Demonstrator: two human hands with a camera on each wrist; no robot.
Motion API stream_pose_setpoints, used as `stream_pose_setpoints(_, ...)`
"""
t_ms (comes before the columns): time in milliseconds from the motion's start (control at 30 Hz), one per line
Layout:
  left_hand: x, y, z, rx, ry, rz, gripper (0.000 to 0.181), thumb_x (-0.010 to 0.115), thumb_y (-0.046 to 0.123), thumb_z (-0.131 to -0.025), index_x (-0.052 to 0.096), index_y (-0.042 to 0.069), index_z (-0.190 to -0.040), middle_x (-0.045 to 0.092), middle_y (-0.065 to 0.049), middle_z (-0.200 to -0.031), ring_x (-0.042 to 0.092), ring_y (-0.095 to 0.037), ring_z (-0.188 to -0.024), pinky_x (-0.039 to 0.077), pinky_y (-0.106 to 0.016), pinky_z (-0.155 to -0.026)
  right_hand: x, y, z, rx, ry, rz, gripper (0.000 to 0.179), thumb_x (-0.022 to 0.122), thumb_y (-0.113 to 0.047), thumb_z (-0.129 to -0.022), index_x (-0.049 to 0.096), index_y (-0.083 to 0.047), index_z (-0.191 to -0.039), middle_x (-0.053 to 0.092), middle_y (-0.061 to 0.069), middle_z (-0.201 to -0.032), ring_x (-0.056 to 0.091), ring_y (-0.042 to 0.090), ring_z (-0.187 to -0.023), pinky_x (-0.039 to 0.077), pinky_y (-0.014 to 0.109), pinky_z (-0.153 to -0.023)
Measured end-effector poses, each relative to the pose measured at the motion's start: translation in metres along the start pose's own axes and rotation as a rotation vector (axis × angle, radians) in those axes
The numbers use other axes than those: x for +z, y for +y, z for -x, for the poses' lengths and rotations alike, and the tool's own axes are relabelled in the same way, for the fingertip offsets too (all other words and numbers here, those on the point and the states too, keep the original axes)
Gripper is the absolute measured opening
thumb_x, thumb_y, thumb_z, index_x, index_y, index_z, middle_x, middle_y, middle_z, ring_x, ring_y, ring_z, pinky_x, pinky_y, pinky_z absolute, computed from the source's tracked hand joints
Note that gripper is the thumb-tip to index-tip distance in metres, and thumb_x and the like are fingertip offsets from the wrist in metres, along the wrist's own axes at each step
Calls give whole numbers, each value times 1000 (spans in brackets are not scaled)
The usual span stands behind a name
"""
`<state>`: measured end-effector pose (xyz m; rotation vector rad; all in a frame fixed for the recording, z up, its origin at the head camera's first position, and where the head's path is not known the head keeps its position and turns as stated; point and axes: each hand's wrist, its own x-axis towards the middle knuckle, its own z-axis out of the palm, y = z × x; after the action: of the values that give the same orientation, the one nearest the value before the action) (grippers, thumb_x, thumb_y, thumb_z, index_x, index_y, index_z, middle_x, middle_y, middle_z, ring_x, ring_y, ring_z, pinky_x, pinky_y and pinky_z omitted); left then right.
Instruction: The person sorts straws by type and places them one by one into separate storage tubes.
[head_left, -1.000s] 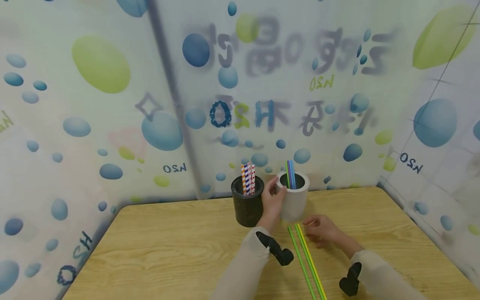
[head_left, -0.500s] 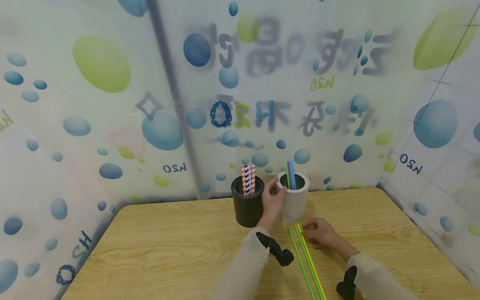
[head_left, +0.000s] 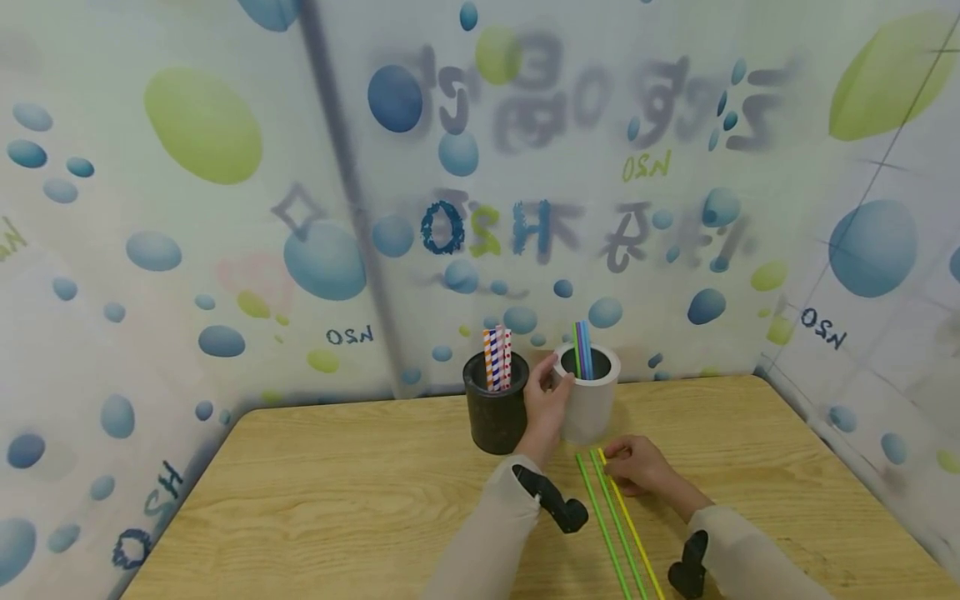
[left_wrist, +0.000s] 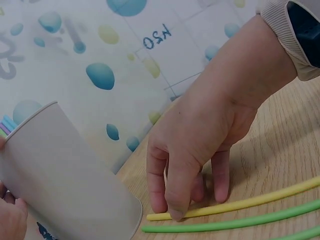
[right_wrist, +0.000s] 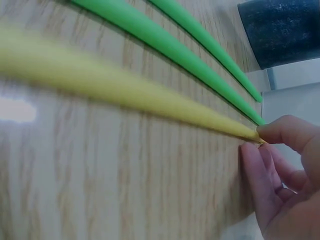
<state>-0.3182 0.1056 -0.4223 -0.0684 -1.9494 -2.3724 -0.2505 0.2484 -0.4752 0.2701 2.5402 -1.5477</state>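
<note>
My left hand (head_left: 546,408) holds the white cup (head_left: 590,414) by its left side, thumb near the rim. Blue, purple and green straws (head_left: 582,350) stand in that cup. Just in front of it, my right hand (head_left: 641,467) pinches the far end of a yellow straw (head_left: 635,533) between thumb and fingers, low over the table. In the right wrist view the yellow straw (right_wrist: 140,100) runs away from the fingertips. Two green straws (head_left: 605,533) lie side by side to its left. Only a bit of the left hand (left_wrist: 11,220) shows in the left wrist view.
A black cup (head_left: 497,421) with several striped straws (head_left: 497,358) stands close on the left of my left hand. The wooden table (head_left: 337,492) meets a patterned wall (head_left: 420,308) right behind the cups.
My right hand has come slightly left and down onto the yellow straw and pinches it. The yellow straw has shifted right, away from the green one. My left hand stays on the white cup.
</note>
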Motion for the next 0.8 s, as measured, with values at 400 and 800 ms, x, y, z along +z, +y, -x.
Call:
stream_pose_setpoints(400,1,-2,-1,15,-1,12,37,60,7,-86,55,7,-123,51,-10,-127,44,-26,-118,31,-42,-104,4,5,-6,16,50,85,27,69,-4,-75,57,4,-97,55,5,-73,51,16,-56,50,30,-46)
stream_pose_setpoints(800,1,-2,-1,-16,-11,-5,36,58,8,-88,54,11,-124,49,-7,-129,43,-25,-120,31,-40,-104,3,1,-6,48,48,150,25,62,-4,-78,57,6,-100,54,7,-77,52,16,-61,51,28,-48)
